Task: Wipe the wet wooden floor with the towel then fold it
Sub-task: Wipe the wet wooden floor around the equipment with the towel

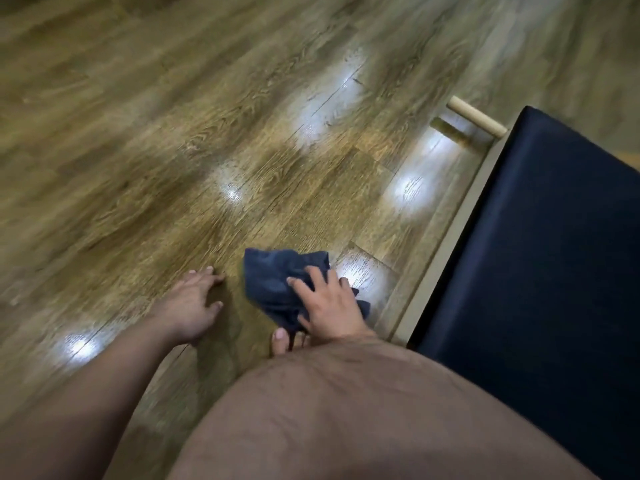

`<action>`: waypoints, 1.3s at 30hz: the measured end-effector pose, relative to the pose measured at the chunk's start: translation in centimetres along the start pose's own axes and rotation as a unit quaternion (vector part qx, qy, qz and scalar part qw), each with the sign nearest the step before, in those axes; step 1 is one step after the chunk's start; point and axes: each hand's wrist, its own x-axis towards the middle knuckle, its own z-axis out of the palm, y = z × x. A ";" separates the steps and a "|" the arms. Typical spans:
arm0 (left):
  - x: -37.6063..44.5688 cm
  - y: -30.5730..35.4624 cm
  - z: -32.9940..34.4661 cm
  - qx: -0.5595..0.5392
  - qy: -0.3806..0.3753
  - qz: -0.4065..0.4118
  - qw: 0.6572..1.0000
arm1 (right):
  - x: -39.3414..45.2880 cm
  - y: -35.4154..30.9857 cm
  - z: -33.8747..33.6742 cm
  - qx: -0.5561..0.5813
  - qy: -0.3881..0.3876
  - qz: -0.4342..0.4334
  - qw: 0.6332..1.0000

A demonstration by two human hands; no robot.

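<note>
Fingers of my right hand [329,306] lie spread and nearly straight on top of the towel [277,285], pressing it flat to the wooden floor [207,150] rather than gripping it. That dark blue towel sits bunched and creased just ahead of my knee [363,410], a little left of the bench [554,271] with its dark cushion and pale frame. My left hand [194,303] is planted on bare boards just beside the towel, fingers splayed and holding nothing, propping me up.

I judge this to be the wiping step, with folding yet to come. To do it well I should keep my palm weighted evenly so the cloth drags instead of rolling up, spread it wider so more fabric meets the boards, and work in overlapping strokes along the grain towards the shiny patches further out. The left hand ought to stay off the damp area, since a wet plank could let it slip.

Much is hard to read. Motion blur smears the far boards, and the 5 or so bright patches may be water or only lamp glare; I cannot tell which. My knee hides the floor right below me, and only 1 toe [278,336] peeks out near the towel's near edge. The bench runs off the right side, showing just 1 round leg [476,116].
</note>
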 end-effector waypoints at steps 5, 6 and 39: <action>-0.7 -1.2 -0.3 -0.018 0.034 0.035 0.999 | 4.8 5.0 -1.7 -0.032 0.008 0.036 0.999; -0.6 -1.6 -0.4 -0.022 0.044 0.048 0.998 | 6.4 6.3 -2.1 -0.033 0.017 0.063 0.997; -15.8 -33.4 -4.8 0.056 -0.020 -0.270 0.961 | 37.8 -12.7 -8.0 -0.064 -0.096 -0.160 0.980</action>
